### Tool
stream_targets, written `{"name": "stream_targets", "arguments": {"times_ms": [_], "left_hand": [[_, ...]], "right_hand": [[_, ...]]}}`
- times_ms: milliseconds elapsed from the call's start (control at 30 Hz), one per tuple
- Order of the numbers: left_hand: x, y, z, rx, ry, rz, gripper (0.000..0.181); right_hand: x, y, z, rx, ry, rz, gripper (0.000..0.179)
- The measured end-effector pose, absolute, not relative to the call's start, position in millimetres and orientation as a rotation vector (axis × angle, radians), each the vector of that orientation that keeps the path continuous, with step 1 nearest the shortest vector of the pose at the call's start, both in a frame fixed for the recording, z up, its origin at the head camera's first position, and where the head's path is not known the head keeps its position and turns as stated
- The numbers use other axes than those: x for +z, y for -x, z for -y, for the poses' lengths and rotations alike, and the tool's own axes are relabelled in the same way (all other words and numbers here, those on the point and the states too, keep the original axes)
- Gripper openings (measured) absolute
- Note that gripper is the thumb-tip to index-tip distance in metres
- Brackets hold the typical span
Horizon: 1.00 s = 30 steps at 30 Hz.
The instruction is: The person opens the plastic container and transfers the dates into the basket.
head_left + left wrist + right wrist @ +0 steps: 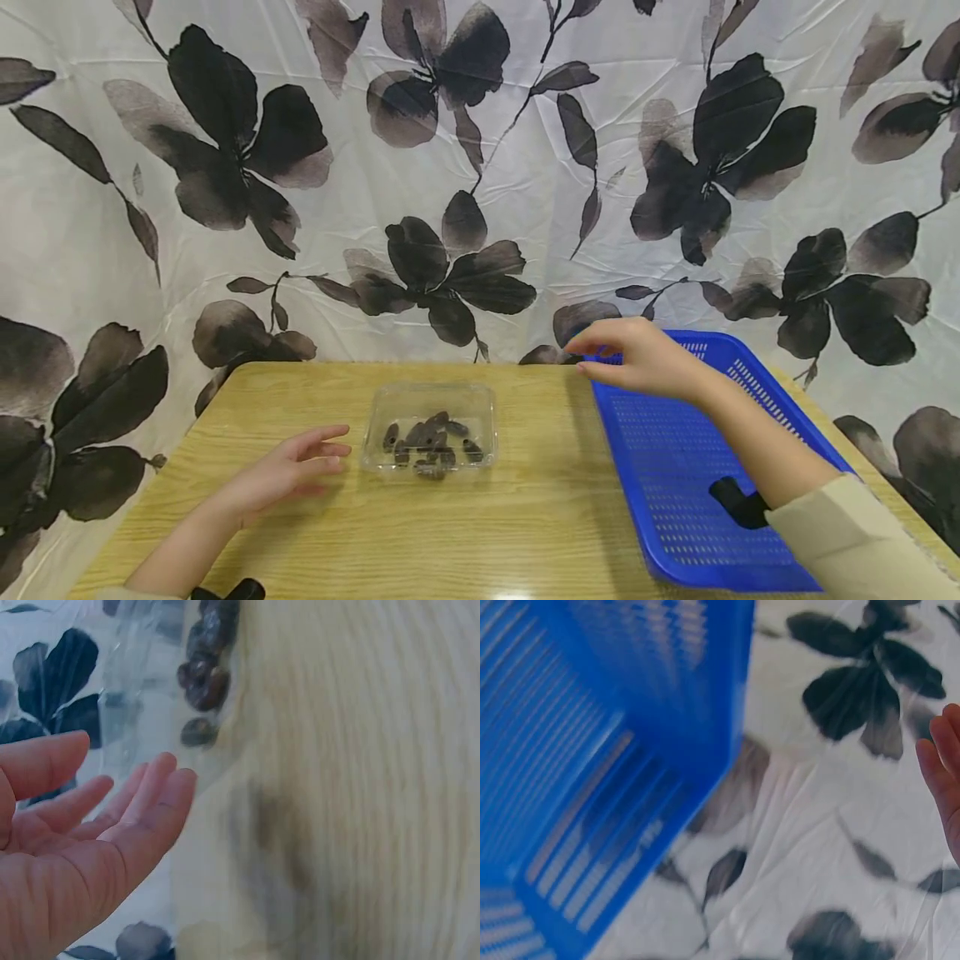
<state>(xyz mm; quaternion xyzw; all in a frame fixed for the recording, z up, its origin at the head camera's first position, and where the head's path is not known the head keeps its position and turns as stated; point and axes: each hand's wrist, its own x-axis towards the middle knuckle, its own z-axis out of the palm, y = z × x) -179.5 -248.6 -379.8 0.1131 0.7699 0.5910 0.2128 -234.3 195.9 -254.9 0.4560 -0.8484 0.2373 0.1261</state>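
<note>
Just one tub (pixel 429 410), one basket (pixel 675 467).

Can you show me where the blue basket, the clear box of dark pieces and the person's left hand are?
blue basket (pixel 675 467): head view, bare mesh floor.
clear box (pixel 480 400): head view, back right rim.
left hand (pixel 288 471): head view, back of the hand.

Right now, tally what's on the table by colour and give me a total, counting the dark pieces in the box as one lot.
Blue: 1, basket
Clear: 1, plastic box
Dark brown: 1 lot, pieces in the box
Total: 3
</note>
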Motion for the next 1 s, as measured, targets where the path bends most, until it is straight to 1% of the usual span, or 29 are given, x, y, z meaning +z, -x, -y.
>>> {"name": "stream_targets", "arguments": {"times_ms": [167,400,733,800,1000], "left_hand": [[-389,179,242,1.748,-0.275,-2.055,0.069],[-398,180,234,1.823,-0.261,-1.960,0.071],[-400,178,225,1.903,-0.180,-1.962,0.073],[-402,179,222,1.919,-0.161,-1.948,0.073],[-406,180,220,1.955,-0.113,-1.904,0.073]], "right_hand": [[-267,242,-162,0.689,-1.429,2.505,0.018],[-281,249,-123,0.493,-1.571,2.534,0.019],[-294,245,-50,0.338,-1.733,2.615,0.021],[-299,242,-38,0.304,-1.744,2.626,0.021],[-318,231,-4,0.071,-1.662,2.568,0.020]]}}
